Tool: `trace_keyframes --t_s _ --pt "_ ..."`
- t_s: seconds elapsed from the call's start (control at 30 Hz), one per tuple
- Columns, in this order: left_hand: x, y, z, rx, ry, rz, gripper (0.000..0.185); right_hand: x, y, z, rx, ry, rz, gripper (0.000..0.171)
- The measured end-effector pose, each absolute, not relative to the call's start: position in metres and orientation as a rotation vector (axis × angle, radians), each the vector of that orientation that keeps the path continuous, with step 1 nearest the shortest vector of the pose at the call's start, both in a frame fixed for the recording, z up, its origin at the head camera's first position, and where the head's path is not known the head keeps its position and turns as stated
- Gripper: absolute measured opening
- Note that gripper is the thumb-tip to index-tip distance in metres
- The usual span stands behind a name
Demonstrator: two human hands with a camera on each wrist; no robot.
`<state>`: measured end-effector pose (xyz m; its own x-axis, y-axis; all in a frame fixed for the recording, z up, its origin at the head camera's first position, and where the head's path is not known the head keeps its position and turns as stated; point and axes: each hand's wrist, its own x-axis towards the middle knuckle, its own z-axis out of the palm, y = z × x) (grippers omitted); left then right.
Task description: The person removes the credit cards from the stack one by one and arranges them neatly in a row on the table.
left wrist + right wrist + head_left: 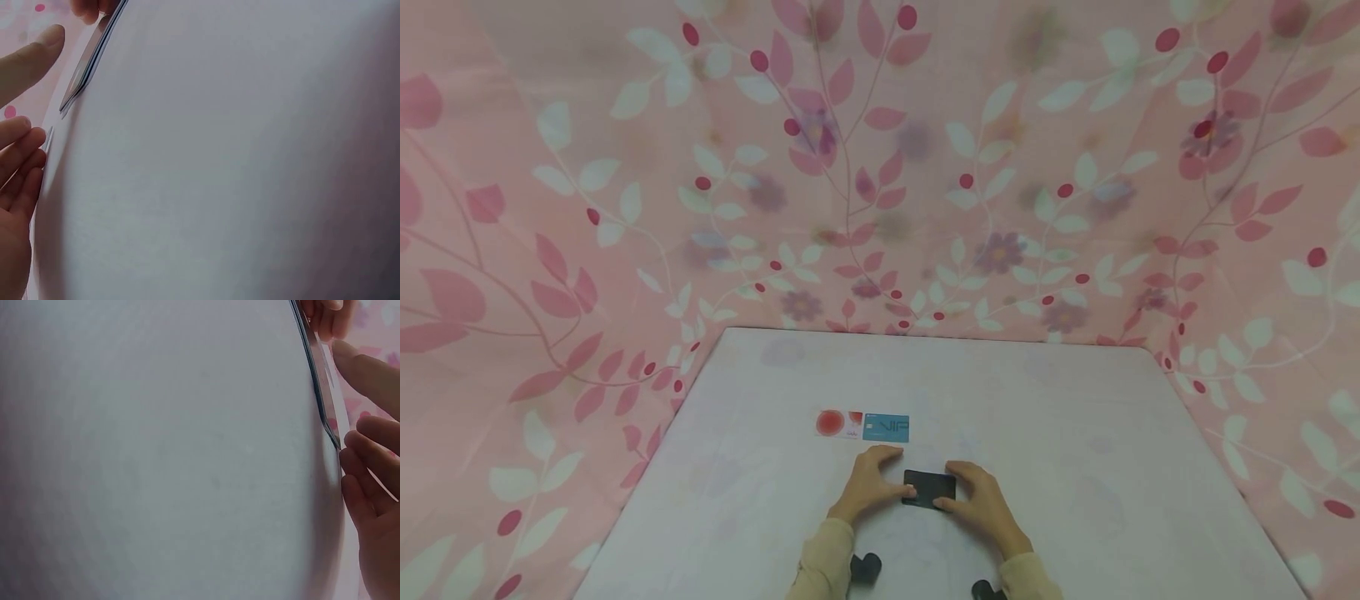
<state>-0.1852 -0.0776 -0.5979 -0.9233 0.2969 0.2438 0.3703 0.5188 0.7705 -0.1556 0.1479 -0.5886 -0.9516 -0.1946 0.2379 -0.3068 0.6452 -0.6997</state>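
While both hands lay on the pale, cloth-covered table (1075, 417), a flat black rectangular card (929, 487) rested between them, near the front edge and roughly at the middle of the table's width. The left hand (870, 485) touched the card's left short side, its thumb tip reaching onto the card's lower left edge, the fingers bent over the top corner. The right hand (976, 498) met the card from the opposite side, thumb at the lower right corner and fingers curved over the upper right. Both hands thus pinched the card lightly by its ends, the card lying flat or nearly flat on the cloth.

From the left wrist view the card (87, 59) showed only as a thin dark edge, with the left fingers (19, 156) just beside it and a thumb (28, 59) stretched toward it. From the right wrist view the same thin edge (319, 387) ran past the right fingers (369, 456), which touched its end.

Farther back on the table, well apart from the hands, lay a white card printed with a red disc (838, 423), and touching its right side a teal rectangular card with pale lettering (886, 427). Pink cloth patterned with leaves and berries (880, 167) hung behind and to both sides.
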Motion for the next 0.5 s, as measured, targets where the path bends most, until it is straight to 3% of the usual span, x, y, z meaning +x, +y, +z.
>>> trace_keyframes --t_s 0.3,0.5 --pt "-0.1853 -0.0768 -0.5978 -0.648 -2.717 -1.306 0.069 -0.1563 0.1503 -0.5932 0.44 -2.783 1.225 0.065" --pt "-0.1837 -0.0762 -0.5974 -0.67 -2.755 -1.246 0.071 -0.1555 0.1489 -0.591 0.432 -2.848 1.226 0.061"
